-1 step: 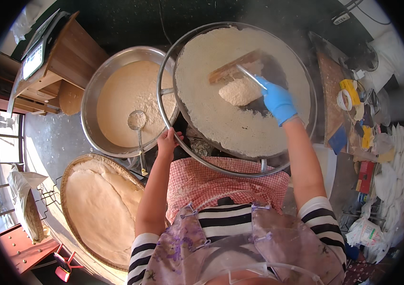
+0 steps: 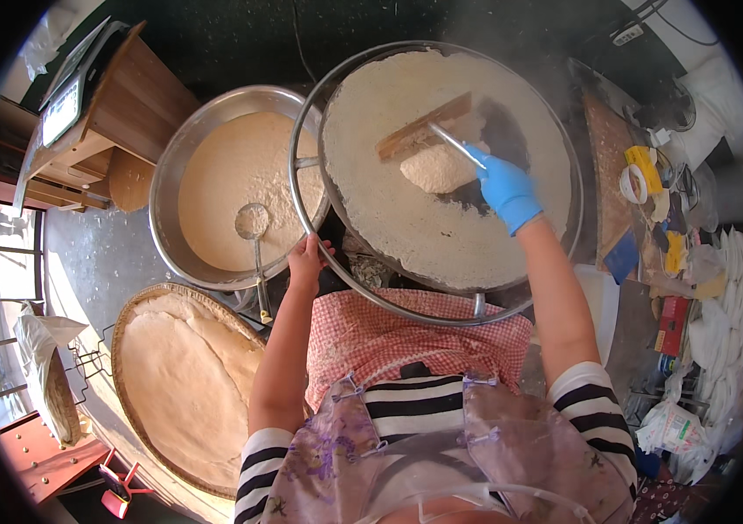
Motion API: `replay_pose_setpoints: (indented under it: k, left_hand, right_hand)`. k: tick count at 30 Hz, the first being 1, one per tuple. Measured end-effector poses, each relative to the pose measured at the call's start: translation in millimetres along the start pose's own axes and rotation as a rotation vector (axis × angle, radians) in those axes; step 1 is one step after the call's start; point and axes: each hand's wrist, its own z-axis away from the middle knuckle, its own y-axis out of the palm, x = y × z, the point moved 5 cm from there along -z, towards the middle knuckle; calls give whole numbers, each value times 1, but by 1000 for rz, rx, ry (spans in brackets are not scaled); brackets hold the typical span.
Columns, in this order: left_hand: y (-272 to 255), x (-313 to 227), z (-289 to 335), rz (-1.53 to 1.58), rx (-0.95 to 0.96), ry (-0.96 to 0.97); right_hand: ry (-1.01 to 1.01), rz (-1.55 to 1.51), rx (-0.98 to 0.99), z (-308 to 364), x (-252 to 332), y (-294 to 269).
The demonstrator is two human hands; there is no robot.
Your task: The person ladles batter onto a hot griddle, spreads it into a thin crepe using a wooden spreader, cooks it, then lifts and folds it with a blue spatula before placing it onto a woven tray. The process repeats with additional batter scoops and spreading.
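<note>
Gloved in blue, my right hand [image 2: 509,189] is closed around the metal handle of a wooden batter spreader [image 2: 424,127]. The spreader's blade rests on a large round griddle [image 2: 371,210] coated with a thin layer of pale batter. Beside the blade, a thick lump of batter [image 2: 435,168] sits on the griddle, and a dark patch shows bare behind it. My bare left hand [image 2: 308,259] grips the metal ring [image 2: 350,278] that runs around the griddle, at its lower left; some fingertips are hidden by the ring. Faint steam hangs over the griddle.
Left of the griddle stands a steel basin [image 2: 162,205] of batter with a ladle [image 2: 252,222] in it. A woven tray [image 2: 123,384] of stacked flatbread lies below. Wooden furniture [image 2: 140,96] is at far left; at right, a cluttered board [image 2: 607,166] and white bags [image 2: 729,341].
My right hand and the spreader have shifted slightly; the blade sits a little further left and lower. The ring's lower strut has moved slightly left. My left hand stays on the ring.
</note>
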Motion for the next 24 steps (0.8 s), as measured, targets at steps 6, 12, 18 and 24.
replay_pose_setpoints:
  k: [6, 12, 18, 24]
  left_hand:
    - [10, 50, 45, 102, 12, 6]
    - [62, 99, 93, 199, 54, -58]
    - [15, 45, 33, -62, 72, -105]
    - [-6, -5, -4, -61, 31, 62]
  right_hand:
    - [105, 13, 92, 8, -20, 6]
    - [159, 70, 52, 6, -22, 10]
    - [94, -9, 110, 10, -15, -4]
    - [104, 77, 111, -1, -10, 7]
